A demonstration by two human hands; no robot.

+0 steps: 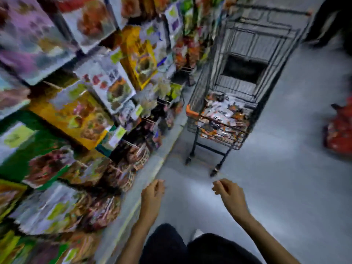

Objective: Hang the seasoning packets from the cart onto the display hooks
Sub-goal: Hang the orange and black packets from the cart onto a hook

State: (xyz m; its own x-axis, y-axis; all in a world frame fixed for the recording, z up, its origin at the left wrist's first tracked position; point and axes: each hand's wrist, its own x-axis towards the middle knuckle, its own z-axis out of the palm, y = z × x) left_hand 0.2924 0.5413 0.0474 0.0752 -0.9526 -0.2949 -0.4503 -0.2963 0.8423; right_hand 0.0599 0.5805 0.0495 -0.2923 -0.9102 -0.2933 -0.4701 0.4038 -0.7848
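Note:
A dark wire cart [253, 54] stands ahead in the aisle. Its low front basket holds a heap of orange and white seasoning packets [224, 117]. The display hooks [152, 121] stick out from the shelving on the left, with packets hanging on them, all blurred. My left hand [152, 193] and my right hand [228, 193] hover low over the floor, well short of the cart. Both have loosely curled fingers and hold nothing.
Packed shelves [76, 111] of boxes and bags line the left side. A red bag [339, 130] lies on the grey floor at the right. A person's dark legs [331, 20] stand at the far right behind the cart. Open floor lies between me and the cart.

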